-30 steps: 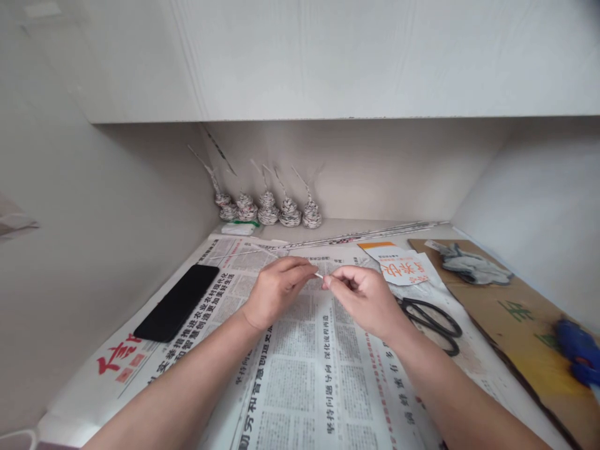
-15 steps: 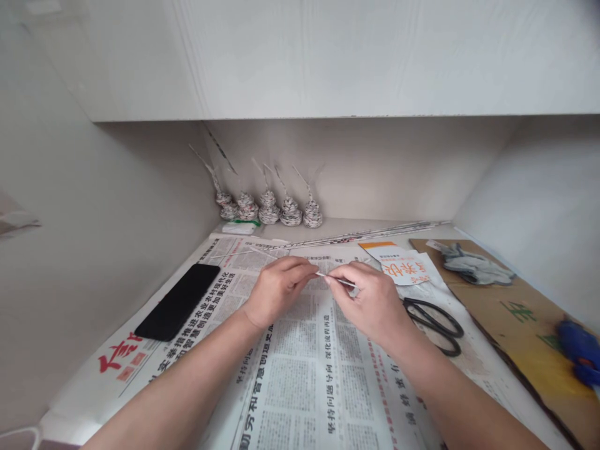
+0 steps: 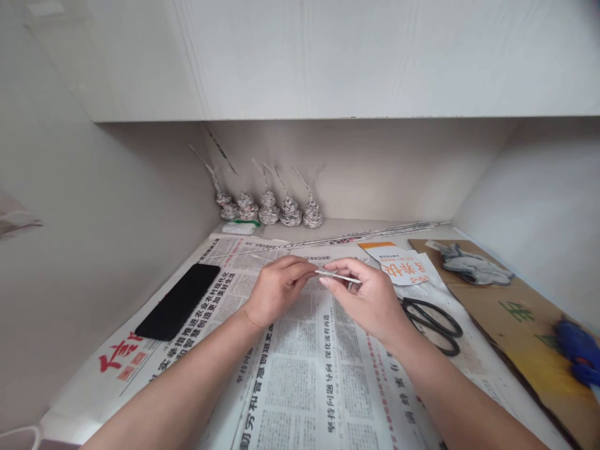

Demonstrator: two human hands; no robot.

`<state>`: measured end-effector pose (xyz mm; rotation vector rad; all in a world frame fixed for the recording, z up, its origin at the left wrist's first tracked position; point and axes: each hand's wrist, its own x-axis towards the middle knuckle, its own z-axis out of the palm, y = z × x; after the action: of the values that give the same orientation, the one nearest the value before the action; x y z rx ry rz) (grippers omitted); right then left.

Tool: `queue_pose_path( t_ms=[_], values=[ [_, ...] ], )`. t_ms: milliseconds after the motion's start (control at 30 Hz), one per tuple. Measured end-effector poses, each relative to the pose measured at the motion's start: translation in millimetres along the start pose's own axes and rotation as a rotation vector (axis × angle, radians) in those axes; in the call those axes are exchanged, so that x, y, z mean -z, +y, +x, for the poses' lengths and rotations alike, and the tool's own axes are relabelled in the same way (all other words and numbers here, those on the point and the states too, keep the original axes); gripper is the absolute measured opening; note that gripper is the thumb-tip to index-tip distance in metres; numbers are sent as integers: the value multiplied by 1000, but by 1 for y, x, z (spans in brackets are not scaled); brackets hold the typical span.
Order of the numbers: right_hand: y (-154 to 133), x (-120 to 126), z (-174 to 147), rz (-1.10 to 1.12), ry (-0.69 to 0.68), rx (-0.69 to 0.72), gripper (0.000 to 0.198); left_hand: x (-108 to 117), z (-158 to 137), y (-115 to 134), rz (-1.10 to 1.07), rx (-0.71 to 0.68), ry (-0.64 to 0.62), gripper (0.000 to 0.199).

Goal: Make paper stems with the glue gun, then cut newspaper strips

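My left hand point(image 3: 284, 284) is closed in a pinch on one end of a thin white rolled-paper stick point(image 3: 340, 277). The stick points right, between the fingers of my right hand point(image 3: 365, 297). That hand's fingers curl loosely round it, with a small gap showing between thumb and forefinger. Both hands are just above a newspaper sheet point(image 3: 293, 381) spread over the work surface. Black-handled scissors point(image 3: 434, 322) lie beside my right wrist, their blades out of sight. Behind the hands, several long rolled-paper sticks point(image 3: 356, 236) lie in a bundle.
Several small woven paper gourds point(image 3: 269, 209) stand along the back wall. A black phone point(image 3: 178, 303) lies left. At right are a printed paper point(image 3: 405, 267), cardboard point(image 3: 510, 325), a grey-white glove point(image 3: 475, 265) and a blue object point(image 3: 579, 350). A white panel point(image 3: 328, 62) overhangs the surface.
My right thumb and forefinger have parted slightly, so more of the paper stick shows between them. My left hand keeps its pinch in nearly the same place.
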<state>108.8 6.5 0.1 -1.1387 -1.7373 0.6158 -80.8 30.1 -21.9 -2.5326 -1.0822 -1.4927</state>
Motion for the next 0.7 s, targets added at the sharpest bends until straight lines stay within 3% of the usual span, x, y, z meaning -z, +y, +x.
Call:
queue_pose_path(
  t_ms=[200, 467, 700],
  values=[
    [-2, 3, 2, -47, 68, -12, 23, 3, 3, -1, -5, 56, 48, 11],
    [3, 2, 8, 446, 26, -135, 24, 1, 3, 0, -50, 75, 94, 10],
    [0, 2, 7, 532, 188, -48, 12, 2, 4, 1, -84, 78, 131, 10]
  ],
)
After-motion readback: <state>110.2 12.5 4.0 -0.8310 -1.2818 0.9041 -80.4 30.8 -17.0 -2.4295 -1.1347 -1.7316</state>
